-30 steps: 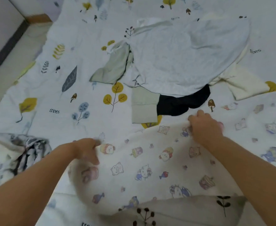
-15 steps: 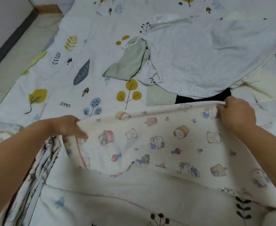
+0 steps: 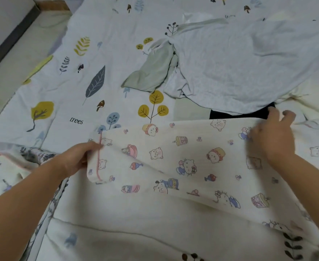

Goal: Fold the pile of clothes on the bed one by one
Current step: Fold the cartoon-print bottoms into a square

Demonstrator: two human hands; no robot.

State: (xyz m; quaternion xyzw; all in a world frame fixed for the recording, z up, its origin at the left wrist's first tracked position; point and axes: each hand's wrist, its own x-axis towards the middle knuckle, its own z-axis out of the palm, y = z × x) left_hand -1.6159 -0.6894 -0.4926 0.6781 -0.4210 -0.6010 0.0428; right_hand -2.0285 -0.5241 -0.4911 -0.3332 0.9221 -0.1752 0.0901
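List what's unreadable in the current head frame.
- Right hand: motion-blurred, so its grip on the cartoon-print cloth is unclear.
- Black garment: mostly hidden under the grey garment and behind the cloth's edge.
- Leaf-print fabric: cut off by the left frame edge and the left hand.

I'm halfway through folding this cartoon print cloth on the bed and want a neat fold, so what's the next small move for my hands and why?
Probably flatten the right side first. The left hand pinches the pink-trimmed edge of the cartoon print cloth, which curls under there, while the right hand rests on its far edge, fingers loosening. The cloth sags and wrinkles between them, so smoothing it flat before the next fold looks sensible.
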